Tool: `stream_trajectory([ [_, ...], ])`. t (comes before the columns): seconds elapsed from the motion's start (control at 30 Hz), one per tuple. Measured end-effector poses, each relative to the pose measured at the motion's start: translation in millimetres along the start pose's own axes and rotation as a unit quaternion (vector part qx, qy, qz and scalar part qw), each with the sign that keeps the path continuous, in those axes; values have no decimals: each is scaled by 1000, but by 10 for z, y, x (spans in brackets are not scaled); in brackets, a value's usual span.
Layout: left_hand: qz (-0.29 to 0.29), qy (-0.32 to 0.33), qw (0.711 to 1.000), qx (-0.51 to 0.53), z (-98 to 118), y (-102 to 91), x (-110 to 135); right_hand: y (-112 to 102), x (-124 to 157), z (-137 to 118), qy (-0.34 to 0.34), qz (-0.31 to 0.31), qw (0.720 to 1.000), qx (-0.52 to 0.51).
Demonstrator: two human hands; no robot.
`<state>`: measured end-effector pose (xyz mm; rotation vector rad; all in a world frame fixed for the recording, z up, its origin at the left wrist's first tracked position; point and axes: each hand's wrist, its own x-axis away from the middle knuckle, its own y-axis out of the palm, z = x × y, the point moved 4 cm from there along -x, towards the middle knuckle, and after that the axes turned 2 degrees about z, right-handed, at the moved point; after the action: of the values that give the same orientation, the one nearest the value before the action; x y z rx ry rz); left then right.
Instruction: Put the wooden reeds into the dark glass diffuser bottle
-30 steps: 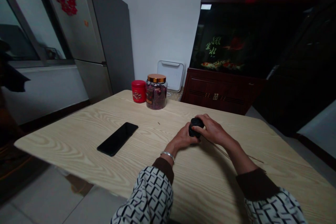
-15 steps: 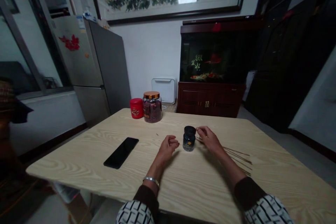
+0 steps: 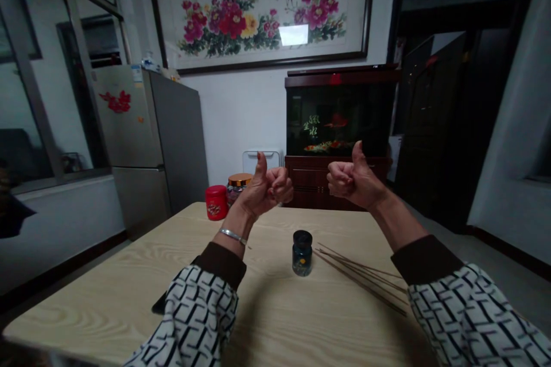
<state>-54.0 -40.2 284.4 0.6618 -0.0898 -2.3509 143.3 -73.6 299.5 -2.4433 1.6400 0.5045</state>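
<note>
The small dark glass jar [image 3: 302, 253] stood upright, with thin wooden sticks [image 3: 361, 278] lying just to its right. The jar was judged slippery, best taken around its body; the sticks were judged light and brittle. The left hand [image 3: 263, 190] and right hand [image 3: 353, 179] were raised either side of the jar, closed in thumbs-up fists, holding nothing.

The head-worn camera looks from just above the near edge of the worktop [image 3: 73, 309]. It faces forward across the worktop, close to it, toward the wall [image 3: 253, 117] beyond.

Left hand [image 3: 263, 190] raised in a thumbs-up fist, right hand [image 3: 353, 179] raised the same
</note>
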Motion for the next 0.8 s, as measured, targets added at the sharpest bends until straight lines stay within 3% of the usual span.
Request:
stream_trajectory([
  [0.1, -5, -36, 999, 28, -126, -39, 57, 11, 49, 88, 12, -30, 999, -43],
  [0.27, -41, -115, 989, 79, -820, -221, 348, -44, 328, 898, 73, -51, 988, -124],
  [0.37, -58, -136, 983, 106, -1121, -275, 467, -58, 474, 1304, 102, -46, 982, -155],
  [0.43, -57, -141, 982, 109, -1201, -291, 468, -62, 500, 1416, 111, -42, 980, -158],
  [0.57, -51, -139, 984, 103, -1188, -348, 395, -75, 407, 1385, 111, -41, 985, -128],
  [0.63, -42, -130, 986, 98, -1191, -426, 397, -104, 334, 1372, 118, -16, 991, -66],
  [0.7, -12, -121, 989, 88, -1260, -547, 450, -157, 273, 1403, 132, 45, 988, 71],
  [0.73, 21, -114, 990, 79, -1325, -623, 491, -182, 249, 1422, 134, 78, 973, 171],
  [0.8, 123, -95, 987, 44, -1520, -780, 593, -187, 210, 1452, 122, 119, 903, 394],
])
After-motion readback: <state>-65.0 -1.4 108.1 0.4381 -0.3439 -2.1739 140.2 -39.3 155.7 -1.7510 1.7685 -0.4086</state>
